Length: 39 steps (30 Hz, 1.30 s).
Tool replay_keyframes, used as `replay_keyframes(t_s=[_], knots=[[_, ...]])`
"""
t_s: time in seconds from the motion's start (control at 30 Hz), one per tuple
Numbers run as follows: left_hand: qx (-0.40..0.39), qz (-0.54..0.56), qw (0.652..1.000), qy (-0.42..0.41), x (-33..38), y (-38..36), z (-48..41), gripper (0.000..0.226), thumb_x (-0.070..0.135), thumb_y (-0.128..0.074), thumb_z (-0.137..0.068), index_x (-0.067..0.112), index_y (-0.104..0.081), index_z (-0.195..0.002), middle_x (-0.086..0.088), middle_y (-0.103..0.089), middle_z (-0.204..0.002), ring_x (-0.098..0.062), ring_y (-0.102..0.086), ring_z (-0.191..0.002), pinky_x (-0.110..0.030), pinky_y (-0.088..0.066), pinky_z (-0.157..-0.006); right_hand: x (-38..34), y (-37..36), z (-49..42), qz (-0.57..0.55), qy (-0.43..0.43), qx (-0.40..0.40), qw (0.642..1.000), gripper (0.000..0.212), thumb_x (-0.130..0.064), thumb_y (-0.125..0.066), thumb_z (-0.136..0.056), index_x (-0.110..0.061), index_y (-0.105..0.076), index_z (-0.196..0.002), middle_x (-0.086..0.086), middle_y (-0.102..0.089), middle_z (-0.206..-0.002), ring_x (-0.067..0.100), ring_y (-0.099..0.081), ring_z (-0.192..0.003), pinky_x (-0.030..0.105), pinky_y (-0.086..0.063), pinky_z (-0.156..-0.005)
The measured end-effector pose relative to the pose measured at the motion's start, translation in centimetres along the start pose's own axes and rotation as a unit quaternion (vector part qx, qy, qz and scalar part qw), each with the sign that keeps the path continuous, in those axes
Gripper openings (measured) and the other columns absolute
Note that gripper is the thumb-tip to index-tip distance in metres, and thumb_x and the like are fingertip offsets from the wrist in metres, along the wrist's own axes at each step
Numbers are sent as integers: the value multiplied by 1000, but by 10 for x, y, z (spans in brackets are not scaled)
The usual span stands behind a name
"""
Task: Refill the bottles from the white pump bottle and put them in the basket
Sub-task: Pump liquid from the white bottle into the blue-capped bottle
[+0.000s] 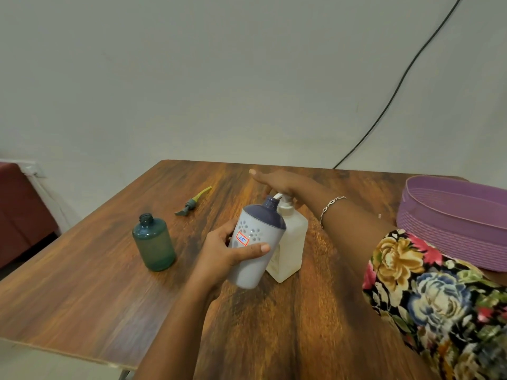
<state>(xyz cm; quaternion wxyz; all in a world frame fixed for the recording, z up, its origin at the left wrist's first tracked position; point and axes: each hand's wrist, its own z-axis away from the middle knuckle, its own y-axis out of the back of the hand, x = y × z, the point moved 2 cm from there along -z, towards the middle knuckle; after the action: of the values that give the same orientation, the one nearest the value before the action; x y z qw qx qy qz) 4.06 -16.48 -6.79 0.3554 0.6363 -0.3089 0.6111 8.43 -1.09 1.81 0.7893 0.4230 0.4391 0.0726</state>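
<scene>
**Filling of the first bottle.** A pale grey bottle (pixel 255 242) with a dark blue shoulder and a red-bordered label is gripped round its body by the left hand (pixel 222 250), thumb across the front and fingers wrapped behind. It is held tilted and clear of the wooden table (pixel 109 283), so that its open neck is brought up to the nozzle (pixel 278 196) of the white pump bottle (pixel 290 242). The pump bottle stands touching the gripped bottle, on its right side. The right hand (pixel 277 182) is laid over the pump head with the thumb extended and nothing clasped; the fingers are partly hidden, and whether liquid is passing cannot be told.

To the left of the grip, well apart, a teal bottle (pixel 155 242) stands upright and uncapped, and a detached pump cap (pixel 192 205) lies beyond it. The purple basket (pixel 450 223) is placed far to the right of both hands, and no bottle can be seen in it.

The step in hand is judged to be the dispensing into the grey bottle. For the next move, the neck must be kept directly under the nozzle while the head is pressed straight down, since a sideways push may tip the pump bottle or spill liquid.
</scene>
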Motion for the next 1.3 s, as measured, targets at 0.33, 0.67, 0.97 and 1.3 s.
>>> replay_keyframes(t_s=[0.33, 0.67, 0.97, 1.3], knots=[[-4, -2, 1000, -13, 3, 0, 0, 70, 44, -80, -37, 20, -66, -101, 1, -72, -89, -14, -69, -79, -24, -55, -62, -3, 7, -2, 42, 9, 12, 999, 73, -61, -25, -94, -3, -52, -129, 15, -45, -138, 24, -51, -96, 31, -40, -66], [-1, -1, 1000, -11, -1, 1, 1, 69, 45, -80, -36, 22, -66, -99, 3, -72, -87, -12, -68, -78, -21, -54, -61, -1, 9, -4, 19, 10, 18, 1000, 76, -62, -21, -93, -1, -58, -121, 16, -54, -126, 27, -55, -100, 28, -40, -61], [-3, -1, 1000, -25, 4, 4, -2, 71, 42, -81, -39, 20, -67, -105, -3, -72, -94, -18, -68, -84, -27, -56, -66, -4, -1, -12, 70, 20, 31, 997, 74, -63, -23, -93, -7, -48, -135, 14, -43, -143, 31, -45, -126, 36, -37, -95], [-4, -7, 1000, -10, 1, 6, 3, 69, 43, -80, -38, 21, -66, -101, 0, -72, -91, -15, -68, -80, -24, -55, -64, -6, 6, -7, 35, 24, 17, 999, 76, -61, -22, -94, 0, -55, -126, 15, -49, -136, 32, -52, -118, 32, -41, -77]])
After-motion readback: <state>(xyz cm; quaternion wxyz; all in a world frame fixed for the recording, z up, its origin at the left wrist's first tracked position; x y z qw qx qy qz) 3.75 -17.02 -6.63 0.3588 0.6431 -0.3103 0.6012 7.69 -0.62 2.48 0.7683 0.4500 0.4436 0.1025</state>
